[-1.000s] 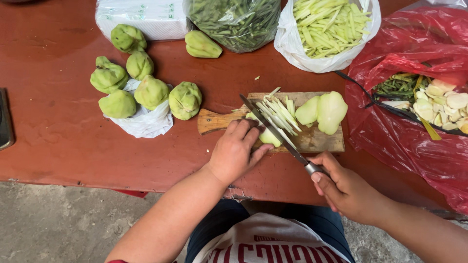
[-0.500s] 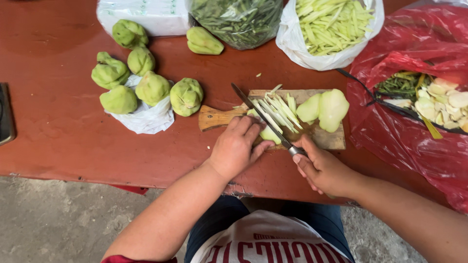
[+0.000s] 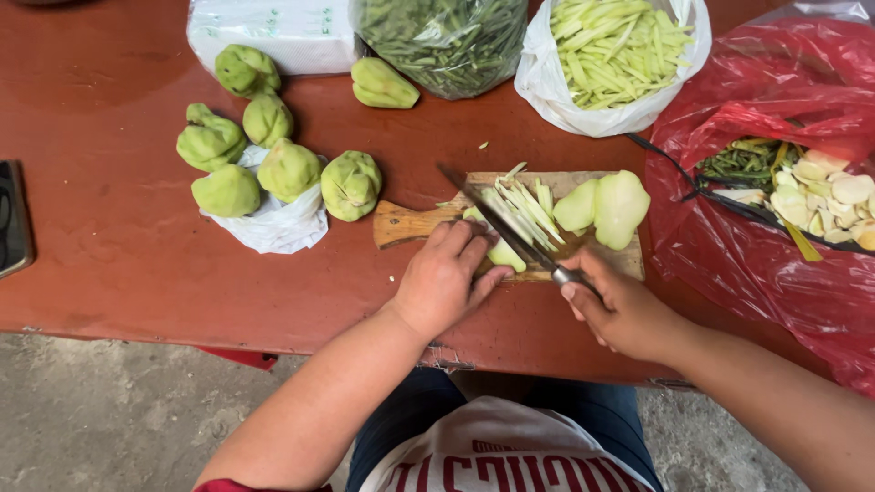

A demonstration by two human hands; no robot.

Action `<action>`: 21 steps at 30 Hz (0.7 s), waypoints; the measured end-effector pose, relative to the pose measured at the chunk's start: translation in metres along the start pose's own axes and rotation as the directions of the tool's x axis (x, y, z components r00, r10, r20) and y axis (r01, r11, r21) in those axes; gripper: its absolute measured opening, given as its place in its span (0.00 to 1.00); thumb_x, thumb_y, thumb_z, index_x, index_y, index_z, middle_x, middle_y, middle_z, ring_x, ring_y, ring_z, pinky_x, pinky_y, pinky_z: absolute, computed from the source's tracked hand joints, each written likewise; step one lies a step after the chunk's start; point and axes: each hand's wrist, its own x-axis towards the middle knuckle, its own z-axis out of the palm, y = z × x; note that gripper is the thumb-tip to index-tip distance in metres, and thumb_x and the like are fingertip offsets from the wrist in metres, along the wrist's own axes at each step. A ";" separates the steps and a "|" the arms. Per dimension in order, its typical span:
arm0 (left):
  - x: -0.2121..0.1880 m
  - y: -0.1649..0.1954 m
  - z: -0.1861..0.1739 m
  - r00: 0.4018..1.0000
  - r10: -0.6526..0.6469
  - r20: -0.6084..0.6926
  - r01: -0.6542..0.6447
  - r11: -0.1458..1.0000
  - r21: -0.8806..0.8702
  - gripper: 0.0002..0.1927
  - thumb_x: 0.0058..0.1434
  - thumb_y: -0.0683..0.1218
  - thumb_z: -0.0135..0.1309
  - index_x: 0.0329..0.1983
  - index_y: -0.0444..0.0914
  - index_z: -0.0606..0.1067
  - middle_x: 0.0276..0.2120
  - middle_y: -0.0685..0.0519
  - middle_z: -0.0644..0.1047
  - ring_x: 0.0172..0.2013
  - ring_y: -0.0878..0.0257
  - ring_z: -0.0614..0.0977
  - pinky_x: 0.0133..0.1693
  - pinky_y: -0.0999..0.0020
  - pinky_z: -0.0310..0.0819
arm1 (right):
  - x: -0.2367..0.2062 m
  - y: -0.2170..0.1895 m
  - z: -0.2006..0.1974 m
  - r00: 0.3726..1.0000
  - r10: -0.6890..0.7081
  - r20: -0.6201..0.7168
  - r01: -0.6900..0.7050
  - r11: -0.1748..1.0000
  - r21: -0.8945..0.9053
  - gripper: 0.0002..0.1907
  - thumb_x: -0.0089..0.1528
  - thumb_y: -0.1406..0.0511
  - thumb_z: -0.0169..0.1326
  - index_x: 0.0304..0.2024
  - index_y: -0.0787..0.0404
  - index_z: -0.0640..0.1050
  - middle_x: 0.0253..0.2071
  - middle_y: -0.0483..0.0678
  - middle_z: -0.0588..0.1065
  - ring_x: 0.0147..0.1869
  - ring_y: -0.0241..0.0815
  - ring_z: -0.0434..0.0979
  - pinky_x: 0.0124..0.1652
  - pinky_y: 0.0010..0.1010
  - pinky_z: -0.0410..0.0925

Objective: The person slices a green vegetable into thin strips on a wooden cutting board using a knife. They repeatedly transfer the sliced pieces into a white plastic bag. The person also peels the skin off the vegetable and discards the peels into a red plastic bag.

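Note:
My left hand (image 3: 444,278) presses a pale green chayote piece (image 3: 504,254) down on a small wooden cutting board (image 3: 406,222). My right hand (image 3: 620,305) grips the handle of a long knife (image 3: 499,225), whose blade lies across that piece beside my left fingertips. Thin cut strips (image 3: 529,205) lie on the board just past the blade. Two peeled chayote halves (image 3: 609,206) rest on the board's right end.
Several whole green chayotes (image 3: 273,155) sit at the left, some on a white plastic bag. At the back stand a bag of green beans (image 3: 442,41) and a white bag of cut strips (image 3: 615,55). A red bag (image 3: 784,228) with peelings lies at the right. A dark flat object (image 3: 11,219) is at the left edge.
The knife and my right hand have slid left along the board toward my left fingers, stroke after stroke. My left hand has stayed on the chayote piece.

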 end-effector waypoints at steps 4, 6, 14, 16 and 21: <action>-0.001 0.000 0.000 1.000 -0.005 -0.019 0.005 1.000 -0.011 0.22 0.58 0.50 0.65 0.49 0.31 0.77 0.45 0.43 0.74 0.46 0.47 0.77 0.46 0.56 0.76 | -0.008 -0.008 -0.001 0.998 0.049 0.027 -0.051 0.996 0.079 0.14 0.67 0.61 0.43 0.54 0.53 0.63 0.27 0.44 0.68 0.16 0.33 0.65 0.17 0.28 0.63; -0.002 0.000 0.001 1.000 -0.019 -0.016 0.019 1.000 -0.009 0.22 0.59 0.50 0.65 0.48 0.31 0.77 0.44 0.42 0.74 0.45 0.46 0.77 0.46 0.56 0.76 | -0.020 -0.009 0.000 0.998 0.042 0.046 -0.047 0.993 0.104 0.16 0.67 0.61 0.43 0.56 0.53 0.63 0.27 0.44 0.68 0.16 0.32 0.65 0.17 0.27 0.63; -0.002 -0.001 0.003 1.000 -0.021 -0.009 0.021 1.000 -0.009 0.21 0.58 0.50 0.66 0.46 0.30 0.76 0.43 0.43 0.74 0.44 0.46 0.77 0.46 0.56 0.76 | -0.043 -0.010 0.004 0.997 0.058 0.045 -0.061 0.996 0.063 0.19 0.66 0.60 0.42 0.60 0.54 0.64 0.26 0.44 0.68 0.16 0.32 0.67 0.17 0.26 0.63; -0.002 -0.001 0.003 1.000 -0.028 -0.007 0.028 0.999 -0.019 0.21 0.58 0.50 0.66 0.46 0.31 0.76 0.43 0.43 0.75 0.44 0.46 0.77 0.46 0.56 0.76 | -0.043 -0.010 0.005 0.997 0.062 0.036 -0.064 0.997 0.044 0.19 0.66 0.60 0.42 0.60 0.53 0.64 0.26 0.44 0.69 0.16 0.32 0.67 0.17 0.26 0.64; -0.001 -0.001 0.003 1.000 -0.026 0.000 0.026 0.999 -0.039 0.21 0.56 0.49 0.66 0.47 0.31 0.76 0.45 0.44 0.75 0.45 0.47 0.76 0.47 0.56 0.76 | -0.039 -0.009 0.008 0.992 0.107 0.067 -0.109 0.994 0.031 0.18 0.68 0.57 0.43 0.60 0.52 0.62 0.25 0.44 0.68 0.16 0.33 0.66 0.17 0.27 0.63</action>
